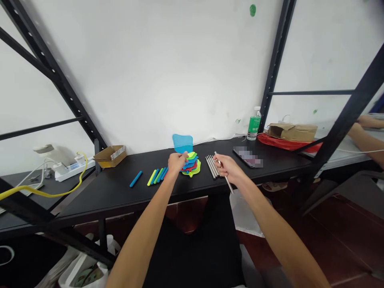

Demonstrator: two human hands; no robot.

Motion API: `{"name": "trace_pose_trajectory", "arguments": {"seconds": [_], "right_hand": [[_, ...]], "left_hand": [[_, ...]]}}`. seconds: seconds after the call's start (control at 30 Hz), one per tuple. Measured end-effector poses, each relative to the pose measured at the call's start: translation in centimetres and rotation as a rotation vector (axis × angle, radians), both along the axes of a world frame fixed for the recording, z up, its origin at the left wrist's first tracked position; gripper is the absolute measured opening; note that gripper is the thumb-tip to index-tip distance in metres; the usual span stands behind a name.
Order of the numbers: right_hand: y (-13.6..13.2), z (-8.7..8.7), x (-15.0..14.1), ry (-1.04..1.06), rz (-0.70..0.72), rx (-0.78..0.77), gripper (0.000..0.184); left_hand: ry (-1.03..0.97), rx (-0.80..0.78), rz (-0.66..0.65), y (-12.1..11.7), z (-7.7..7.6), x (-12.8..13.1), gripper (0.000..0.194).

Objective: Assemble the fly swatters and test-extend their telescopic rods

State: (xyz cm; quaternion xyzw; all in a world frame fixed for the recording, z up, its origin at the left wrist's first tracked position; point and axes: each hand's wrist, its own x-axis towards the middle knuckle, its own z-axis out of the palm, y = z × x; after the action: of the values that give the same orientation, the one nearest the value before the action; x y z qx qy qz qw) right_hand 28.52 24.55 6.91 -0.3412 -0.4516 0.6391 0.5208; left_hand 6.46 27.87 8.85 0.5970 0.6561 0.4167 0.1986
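My left hand point(177, 163) is closed at the lower edge of a blue mesh fly swatter head point(183, 143), which stands up above the fingers. Right beside it lies a pile of flat plastic swatter heads point(192, 163) in yellow-green, blue and red. My right hand point(228, 167) is closed around a thin silver rod point(229, 185), which slants down past the table's front edge. Just left of that hand, several similar silver rods point(211, 167) lie side by side. Left of my left hand is a row of blue, green and yellow handles point(157, 176), partly hidden by my wrist.
A single blue handle point(136, 179) and an open cardboard box point(110, 156) lie on the black table point(105, 196) at left. At right are a phone point(247, 156), a water bottle point(254, 124) and a brown carton point(292, 131). Another person's arm point(366, 140) shows far right.
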Motion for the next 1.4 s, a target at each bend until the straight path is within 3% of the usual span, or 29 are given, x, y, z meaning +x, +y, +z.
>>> {"name": "trace_pose_trajectory", "arguments": {"seconds": [0.07,0.13,0.2,0.3,0.4,0.47,0.53,0.6,0.67,0.77,0.93,1.03,1.1,1.17,1.4], "right_hand": [[2.4,0.0,2.0,-0.038,-0.151,-0.015,0.011],[4.8,-0.4,3.5,-0.127,-0.291,-0.045,0.025],[6.9,-1.3,4.5,-0.268,-0.379,-0.045,0.039],[8.9,-2.9,5.1,-0.555,-0.434,0.023,0.052],[9.5,-4.1,5.2,-0.856,-0.471,0.132,0.059],[9.4,-4.4,5.1,-1.009,-0.468,0.201,0.059],[9.2,-4.5,4.9,-1.087,-0.454,0.238,0.058],[9.1,-4.5,4.7,-1.115,-0.453,0.249,0.058],[9.0,-4.5,4.6,-1.127,-0.455,0.247,0.057],[8.5,-4.5,4.7,-1.147,-0.457,0.269,0.056],[5.1,-4.5,6.5,-1.352,-0.660,0.468,0.050],[2.5,-4.8,8.9,-1.529,-0.849,0.360,0.074],[1.5,-5.1,10.6,-1.615,-0.848,0.228,0.095],[1.2,-5.4,12.0,-1.648,-0.814,0.165,0.101],[3.5,-5.7,13.2,-1.669,-0.824,0.166,0.089]], "left_hand": [[0.146,-0.080,0.005,0.7,-0.5,-0.4,0.038],[0.211,-0.106,0.050,0.9,-1.1,-0.3,0.036],[0.280,-0.126,0.091,0.9,-1.2,0.0,0.035],[0.449,-0.091,0.132,0.8,-0.6,-1.3,0.050],[0.608,-0.036,0.257,0.6,0.4,-6.7,0.064],[0.687,-0.084,0.390,0.1,0.3,-12.3,0.063],[0.760,-0.196,0.475,-0.6,-0.7,-18.1,0.074],[0.730,-0.352,0.438,-1.6,-2.1,-22.5,0.085],[0.715,-0.353,0.323,-2.5,-3.6,-24.4,0.085],[0.645,-0.299,0.270,-3.3,-4.7,-22.8,0.089],[0.616,-0.163,0.078,-3.6,-4.6,-15.5,0.089],[0.646,-0.158,0.081,-4.1,-4.8,-12.1,0.090],[0.670,-0.134,0.093,-4.6,-5.1,-10.4,0.089],[0.690,-0.098,0.119,-5.0,-5.5,-9.2,0.082],[0.736,-0.021,0.171,-5.6,-6.0,-7.9,0.056]]}}
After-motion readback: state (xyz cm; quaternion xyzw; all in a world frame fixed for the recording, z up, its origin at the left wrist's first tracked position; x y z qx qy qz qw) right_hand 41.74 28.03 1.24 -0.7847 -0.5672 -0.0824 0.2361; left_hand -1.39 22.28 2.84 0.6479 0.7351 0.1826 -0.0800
